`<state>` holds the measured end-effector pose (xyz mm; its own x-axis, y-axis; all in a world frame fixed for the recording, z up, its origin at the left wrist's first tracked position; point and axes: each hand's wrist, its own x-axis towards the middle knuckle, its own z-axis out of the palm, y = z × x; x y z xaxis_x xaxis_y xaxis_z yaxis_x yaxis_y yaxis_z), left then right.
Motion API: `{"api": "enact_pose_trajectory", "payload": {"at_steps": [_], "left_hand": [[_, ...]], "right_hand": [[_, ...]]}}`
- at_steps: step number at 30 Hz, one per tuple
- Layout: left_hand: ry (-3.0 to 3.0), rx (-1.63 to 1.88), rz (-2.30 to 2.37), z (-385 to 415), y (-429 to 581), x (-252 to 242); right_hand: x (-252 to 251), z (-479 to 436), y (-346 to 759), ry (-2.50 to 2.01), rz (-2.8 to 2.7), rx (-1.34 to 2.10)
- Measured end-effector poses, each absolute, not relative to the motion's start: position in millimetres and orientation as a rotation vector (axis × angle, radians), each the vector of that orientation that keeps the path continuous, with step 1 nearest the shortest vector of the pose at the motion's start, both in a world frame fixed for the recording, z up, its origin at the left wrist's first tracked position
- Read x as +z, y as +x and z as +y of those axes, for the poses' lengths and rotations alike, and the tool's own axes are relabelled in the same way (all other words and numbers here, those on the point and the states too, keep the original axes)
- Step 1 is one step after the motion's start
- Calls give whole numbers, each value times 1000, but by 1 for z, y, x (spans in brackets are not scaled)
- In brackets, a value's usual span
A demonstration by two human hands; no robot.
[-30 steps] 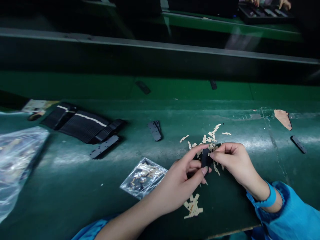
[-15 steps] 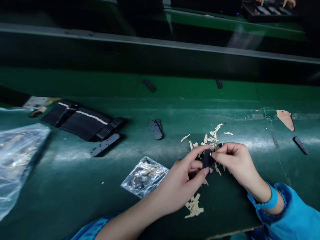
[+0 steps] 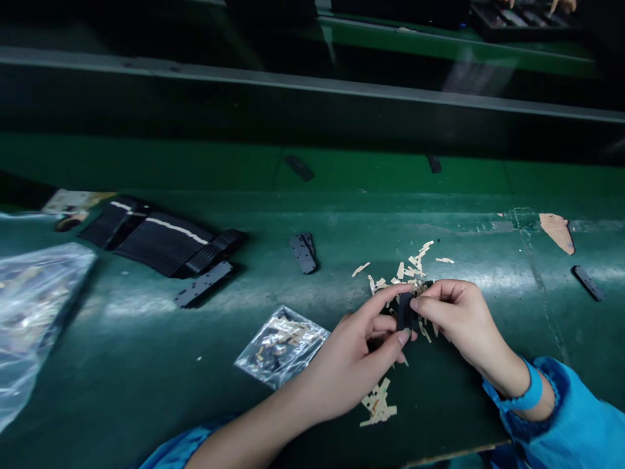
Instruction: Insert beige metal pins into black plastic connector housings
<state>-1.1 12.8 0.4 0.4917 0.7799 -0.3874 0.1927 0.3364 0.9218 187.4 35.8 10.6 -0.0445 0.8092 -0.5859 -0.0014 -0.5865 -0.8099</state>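
My left hand point(image 3: 361, 355) is closed around a small black plastic plate point(image 3: 404, 311), held upright between index finger and thumb. My right hand point(image 3: 452, 306) is closed in a pinch, its thumb and fingertip against the right side of that plate. Whatever lies between those fingertips is hidden. Small pale flat strips point(image 3: 415, 262) are scattered behind and under the hands. Another little pile of the strips point(image 3: 378, 407) lies in front of my left hand. Left of my forearm is a clear plastic bag point(image 3: 280, 348) with more small pieces inside.
Black perforated plates point(image 3: 303, 253) lie on the green surface, one point(image 3: 205, 284) beside a stack of black ribbed pieces point(image 3: 166, 241). A larger clear bag point(image 3: 34, 312) is at left. Farther back, plates point(image 3: 299, 167) lie before a long rail point(image 3: 312, 85). A brown scrap point(image 3: 557, 233) is at right.
My right fingertips have shifted slightly on the black plate; a pale bit seen at them before is now covered. The two far black plates have slid a little to the right.
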Motion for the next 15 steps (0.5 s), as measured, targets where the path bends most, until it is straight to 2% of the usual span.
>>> {"api": "enact_pose_trajectory", "payload": {"at_steps": [15], "left_hand": [[1205, 485, 1070, 13, 0, 3]], "right_hand": [[12, 36, 186, -1657, -857, 1659]]}}
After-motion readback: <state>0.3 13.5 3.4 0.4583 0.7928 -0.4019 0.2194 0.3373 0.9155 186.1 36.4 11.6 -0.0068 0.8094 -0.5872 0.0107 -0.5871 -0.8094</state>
